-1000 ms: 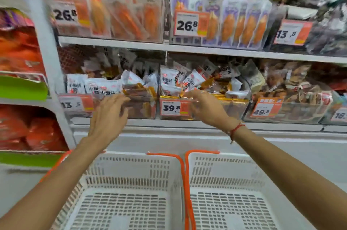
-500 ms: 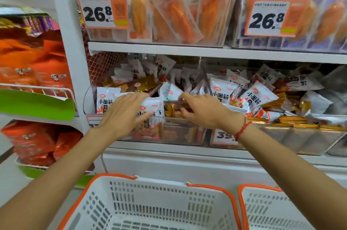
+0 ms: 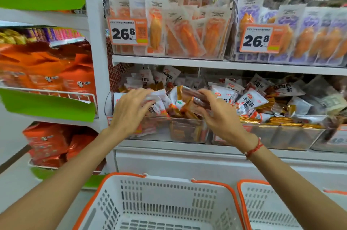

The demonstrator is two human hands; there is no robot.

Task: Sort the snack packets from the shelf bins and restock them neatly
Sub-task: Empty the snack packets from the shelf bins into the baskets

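Note:
A clear plastic shelf bin on the lower shelf is heaped with small white snack packets and brown-orange ones. My left hand is over the bin's left side, its fingers curled round white packets. My right hand is over the bin's right side and grips a bundle of brown packets lifted above the pile. A second bin to the right holds more white packets and gold ones.
Two white baskets with orange rims stand below the shelf, one in the middle and one at the right. The upper shelf holds bins of orange packets behind 26.8 price tags. Orange bags fill the left rack.
The camera moved closer and left. Both hands went from the bin's front edge into the pile; the left closed on white packets, the right lifted brown ones.

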